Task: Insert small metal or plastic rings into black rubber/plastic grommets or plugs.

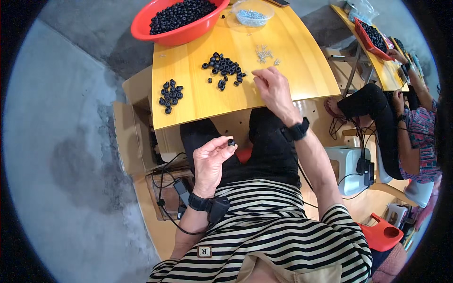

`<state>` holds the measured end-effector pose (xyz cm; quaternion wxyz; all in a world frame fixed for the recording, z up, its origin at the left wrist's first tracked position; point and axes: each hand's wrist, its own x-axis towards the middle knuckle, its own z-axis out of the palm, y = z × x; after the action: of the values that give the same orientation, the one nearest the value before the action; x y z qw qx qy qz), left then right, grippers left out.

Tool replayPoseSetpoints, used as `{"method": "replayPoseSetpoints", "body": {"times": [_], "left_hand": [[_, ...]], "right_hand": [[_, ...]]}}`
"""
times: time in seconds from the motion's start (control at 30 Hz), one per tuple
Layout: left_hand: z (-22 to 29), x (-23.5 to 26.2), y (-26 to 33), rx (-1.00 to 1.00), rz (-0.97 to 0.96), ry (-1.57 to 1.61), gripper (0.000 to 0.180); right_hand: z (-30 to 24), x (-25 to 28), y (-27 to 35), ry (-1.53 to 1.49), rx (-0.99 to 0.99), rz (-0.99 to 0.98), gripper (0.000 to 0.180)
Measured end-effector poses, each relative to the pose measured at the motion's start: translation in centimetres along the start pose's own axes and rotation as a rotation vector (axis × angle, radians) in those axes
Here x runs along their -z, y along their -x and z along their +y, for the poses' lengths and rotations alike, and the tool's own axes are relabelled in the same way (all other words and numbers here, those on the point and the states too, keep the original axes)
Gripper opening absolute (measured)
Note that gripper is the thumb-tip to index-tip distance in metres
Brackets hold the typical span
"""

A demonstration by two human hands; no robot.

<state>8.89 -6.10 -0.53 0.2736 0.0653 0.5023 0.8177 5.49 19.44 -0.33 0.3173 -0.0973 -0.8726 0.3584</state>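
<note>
Left hand (211,159): raised over the lap, palm up, fingers curled, pinching a ring (231,141) at thumb and fingertip.
Right hand (272,86): stretched onto the table (198,101), fingers bent down empty, beside the ring pile (224,68).

On the table (302,61), far left corner: a basin (177,29) full of rings. Right of it, a bowl (252,13) of screws. Mid-table — a big ring pile (224,67), loose screws (265,53) behind-right, right hand (273,87) just beside. Nearer left edge, a smaller pile (170,95). Below the table's near edge — left hand (211,159) pinching one ring (231,141) over the lap.
</note>
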Motion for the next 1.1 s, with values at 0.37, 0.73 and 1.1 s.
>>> {"method": "replayPoseSetpoints", "body": {"times": [0.37,0.73,1.1], "left_hand": [[0.2,-0.5,0.1,-0.041,0.02,-0.1,0.025],[0.5,-1.7,0.2,-0.18,-0.032,-0.2,0.028],[1.8,-3.3,0.8,-0.633,-0.102,-0.729,0.031]], "right_hand": [[2.4,-1.1,-3.6,0.183,0.185,-0.252,0.018],[-4.3,3.5,2.1,-0.54,-0.272,-0.345,0.012],[-8.8,5.1,9.9,-0.801,-0.242,-0.254,0.009]]}}
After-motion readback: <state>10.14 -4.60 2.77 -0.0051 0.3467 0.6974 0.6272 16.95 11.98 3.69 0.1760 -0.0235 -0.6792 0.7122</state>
